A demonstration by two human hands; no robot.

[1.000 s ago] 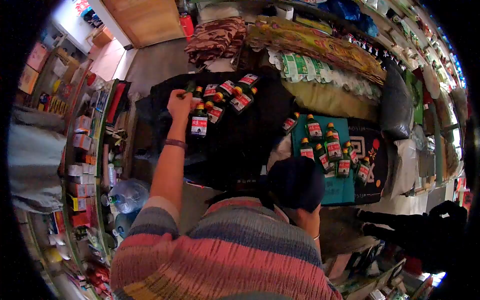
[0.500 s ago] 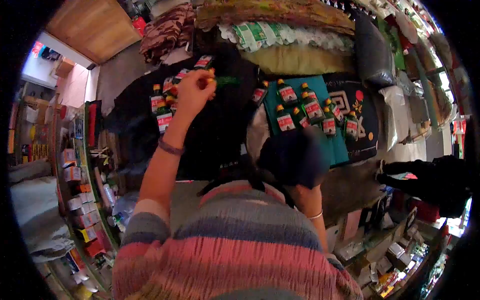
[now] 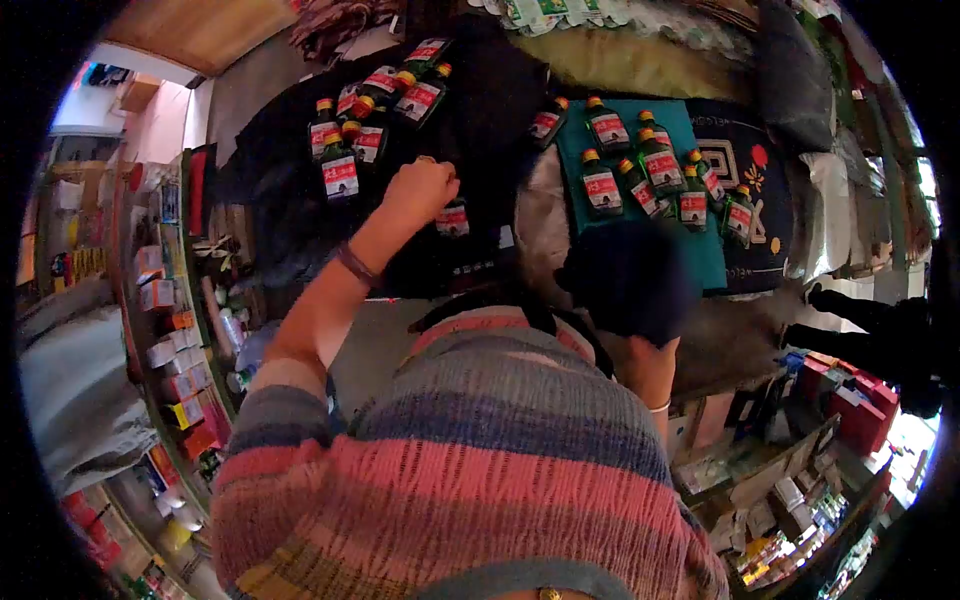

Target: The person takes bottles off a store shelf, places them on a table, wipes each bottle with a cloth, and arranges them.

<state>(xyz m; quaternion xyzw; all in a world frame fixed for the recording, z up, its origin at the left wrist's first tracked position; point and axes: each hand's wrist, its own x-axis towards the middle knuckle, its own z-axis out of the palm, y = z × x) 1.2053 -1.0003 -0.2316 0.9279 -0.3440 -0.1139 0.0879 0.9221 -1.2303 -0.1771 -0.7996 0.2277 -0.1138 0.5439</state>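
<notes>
My left hand (image 3: 422,190) is closed at the neck of a small green bottle (image 3: 453,220) with a red and white label, over the black cloth (image 3: 270,160). Up and to the left of it, several similar bottles (image 3: 341,175) are grouped on the same cloth. A dark navy, partly blurred thing (image 3: 615,275) covers the fingers of my right hand (image 3: 650,350), so their pose is hidden. Beyond that, more of these bottles (image 3: 602,190) lie close together on a teal sheet (image 3: 710,262). One bottle (image 3: 547,123) lies apart at the sheet's left edge.
Cushions or sacks, including a yellowish one (image 3: 640,68), line the back. Shelves with small boxes (image 3: 185,385) stand on the left, with more goods at lower right. A person in dark clothes (image 3: 870,330) is at the far right. A patterned black mat (image 3: 770,220) adjoins the teal sheet.
My left hand has moved right and toward me with the bottle, away from the grouped bottles. The bottle has swung from pointing sideways to label showing below the hand. The view has shifted.
</notes>
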